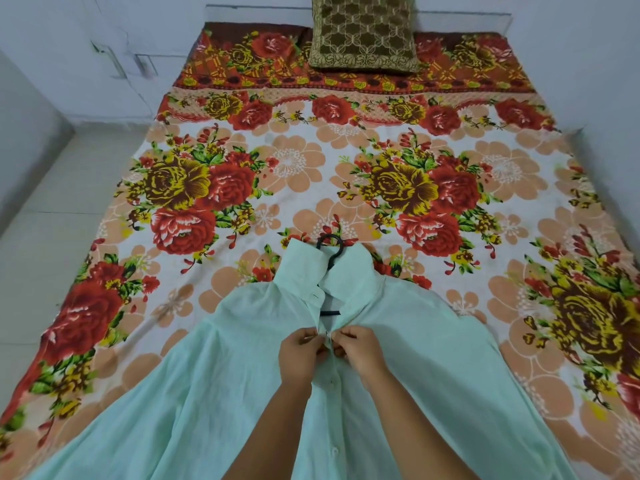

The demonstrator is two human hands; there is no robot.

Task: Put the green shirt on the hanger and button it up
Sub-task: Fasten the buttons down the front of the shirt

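The pale green shirt (214, 375) lies spread flat on the bed, collar pointing away from me. A black hanger (331, 250) sits inside it; its hook sticks out above the collar and a bit of its bar shows in the open neck. My left hand (301, 355) pinches the left edge of the front placket just below the neck. My right hand (356, 346) pinches the right edge opposite, fingertips meeting at a button. Lower white buttons run down the placket between my forearms.
A floral bedsheet (311, 174) in red, yellow and peach covers the bed. A brown patterned cushion (363, 29) stands at the headboard. Pale tiled floor (52, 209) lies to the left, white walls at the back and right.
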